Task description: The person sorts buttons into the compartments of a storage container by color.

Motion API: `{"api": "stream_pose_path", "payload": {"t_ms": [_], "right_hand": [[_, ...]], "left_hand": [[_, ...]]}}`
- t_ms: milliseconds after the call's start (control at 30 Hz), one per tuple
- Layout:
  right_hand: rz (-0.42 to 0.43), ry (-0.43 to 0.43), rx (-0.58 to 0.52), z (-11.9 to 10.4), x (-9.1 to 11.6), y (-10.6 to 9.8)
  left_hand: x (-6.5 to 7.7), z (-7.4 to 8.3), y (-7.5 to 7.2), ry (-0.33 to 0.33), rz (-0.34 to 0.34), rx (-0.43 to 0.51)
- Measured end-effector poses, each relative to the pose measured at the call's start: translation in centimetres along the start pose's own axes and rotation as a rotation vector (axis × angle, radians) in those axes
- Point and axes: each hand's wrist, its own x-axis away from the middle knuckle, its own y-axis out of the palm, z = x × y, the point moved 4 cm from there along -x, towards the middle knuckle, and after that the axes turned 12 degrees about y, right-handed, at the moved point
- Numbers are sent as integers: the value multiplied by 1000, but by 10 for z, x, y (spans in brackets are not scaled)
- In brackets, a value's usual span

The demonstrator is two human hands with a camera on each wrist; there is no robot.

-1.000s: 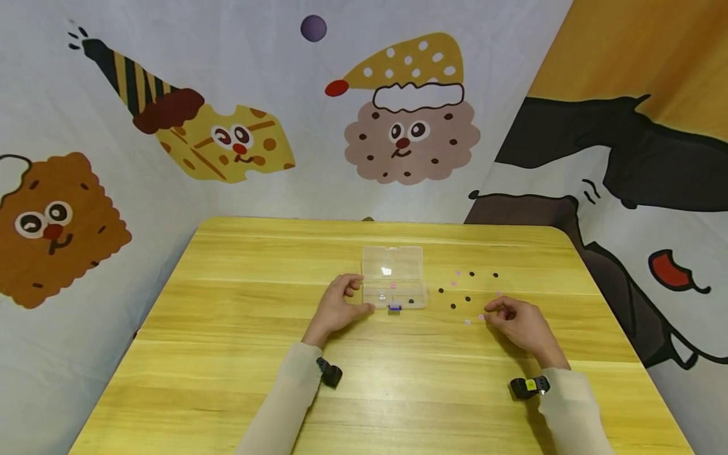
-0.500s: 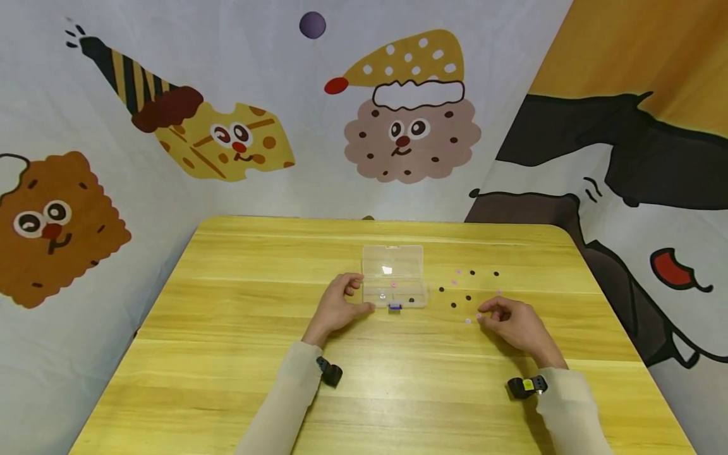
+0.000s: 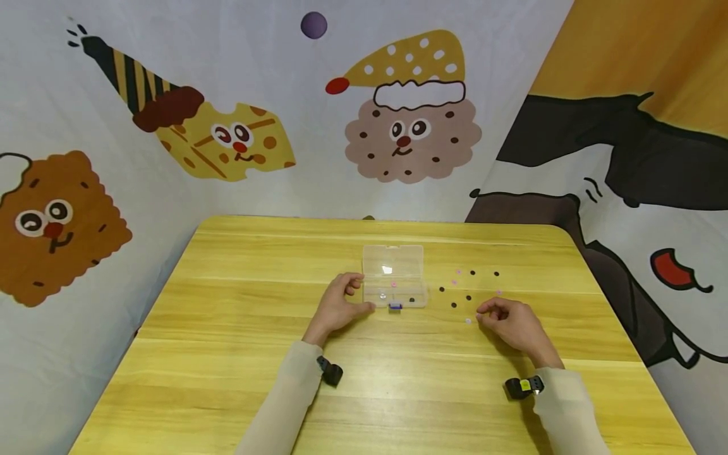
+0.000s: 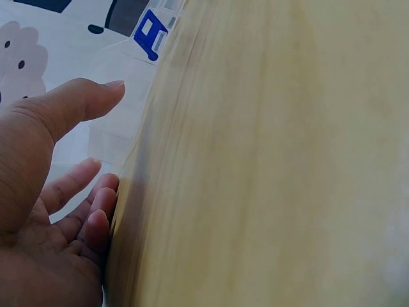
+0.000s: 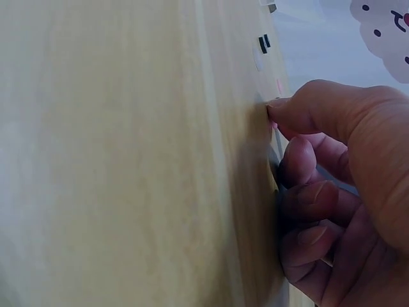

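A clear plastic box (image 3: pixel 394 260) stands on the table with its lid raised and a blue latch (image 3: pixel 395 307) at its front. Inside lie a pink disc (image 3: pixel 394 285), a black disc (image 3: pixel 412 300) and a pale piece (image 3: pixel 383 296). My left hand (image 3: pixel 337 308) rests at the box's left side, thumb at the front corner and index finger near the hinge. To the right, my right hand (image 3: pixel 516 322) pinches a small pink disc (image 5: pixel 274 125), mostly hidden, between thumb and index finger just above the table. A whitish disc (image 3: pixel 468 321) lies by those fingertips.
Several black discs, such as the black disc (image 3: pixel 442 289) nearest the box, and pink discs, such as the pink disc (image 3: pixel 454 282), lie scattered right of the box. Behind the wooden table (image 3: pixel 227 379) hangs a cartoon-printed cloth (image 3: pixel 261 50).
My right hand has shifted slightly left with the pink disc, which its fingertips now hide in the head view. My left hand and the box have stayed in place.
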Motion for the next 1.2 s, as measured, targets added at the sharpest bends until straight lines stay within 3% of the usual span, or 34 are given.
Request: {"api": "stream_pose_path", "payload": {"t_ms": [1200], "right_hand": [[33,21,14,1,-1,1]], "left_hand": [[-1,-1,0,2,2,-5]]}}
